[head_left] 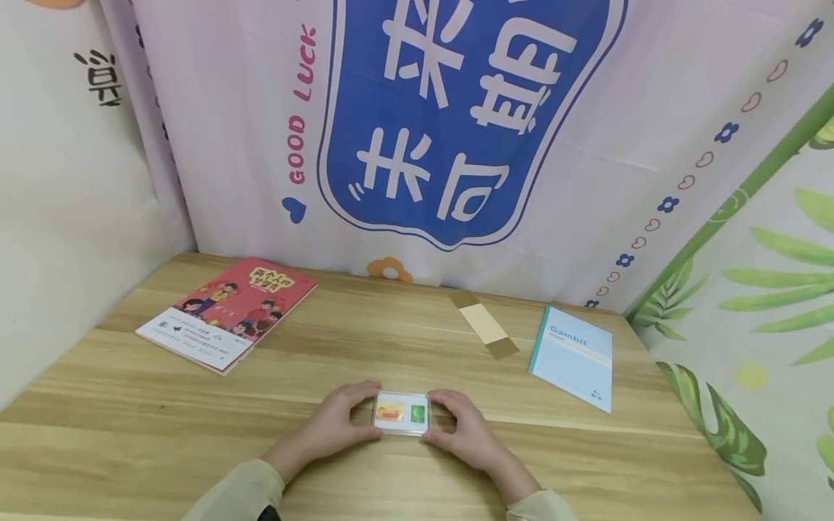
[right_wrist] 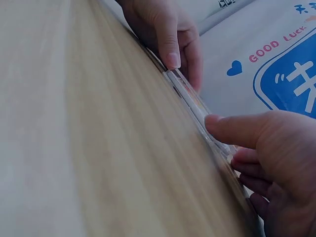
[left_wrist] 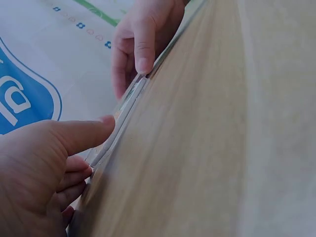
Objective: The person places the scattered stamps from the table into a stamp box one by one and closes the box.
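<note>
A small, flat, clear plastic case (head_left: 402, 425) with white inside, an orange picture and a green picture, lies level on or close over the table in front of me. My left hand (head_left: 332, 425) holds its left end between thumb and fingers. At the opposite end, my right hand (head_left: 468, 432) grips it the same way, thumb on the near edge and fingers on the far edge. Seen edge-on in the left wrist view, the case (left_wrist: 121, 121) is a thin slab close to the wood. The right wrist view shows the case (right_wrist: 190, 101) running between both thumbs.
The wooden table (head_left: 260, 405) bears a red picture book (head_left: 241, 311) at back left. A light-blue notebook (head_left: 573, 358) lies at the right. Between them, towards the back, is a brown-and-cream strip (head_left: 483, 323). Printed cloth (head_left: 247, 145) hangs behind the table.
</note>
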Tool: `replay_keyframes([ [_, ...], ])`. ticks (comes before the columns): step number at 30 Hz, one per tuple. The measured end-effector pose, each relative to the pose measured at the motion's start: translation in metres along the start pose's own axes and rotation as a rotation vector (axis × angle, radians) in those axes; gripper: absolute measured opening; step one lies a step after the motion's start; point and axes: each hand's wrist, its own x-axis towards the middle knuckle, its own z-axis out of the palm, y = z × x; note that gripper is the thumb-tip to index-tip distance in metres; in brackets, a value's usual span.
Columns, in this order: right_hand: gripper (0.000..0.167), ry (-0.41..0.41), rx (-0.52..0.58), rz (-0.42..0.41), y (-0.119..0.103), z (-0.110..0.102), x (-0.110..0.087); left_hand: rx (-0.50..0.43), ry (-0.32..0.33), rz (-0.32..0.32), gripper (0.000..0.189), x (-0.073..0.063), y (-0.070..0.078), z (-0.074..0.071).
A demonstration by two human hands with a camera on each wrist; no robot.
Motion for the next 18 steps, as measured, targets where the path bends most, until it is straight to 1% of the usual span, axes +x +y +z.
replay_keyframes([
  [9, 0.058, 0.024, -0.139, -0.035, -0.0019, 0.0049, 0.0021, 0.013, 0.011, -0.003, 0.061, -0.0010, -0.0006, 0.0006],
  [14, 0.056, 0.035, -0.144, -0.038, -0.0025, 0.0050, 0.0021, 0.053, 0.007, -0.015, 0.061, -0.0007, 0.0001, 0.0002],
  [18, 0.053, 0.032, -0.135, -0.047, -0.0023, 0.0045, 0.0025, 0.080, 0.006, -0.012, 0.061, -0.0001, 0.0015, -0.0001],
])
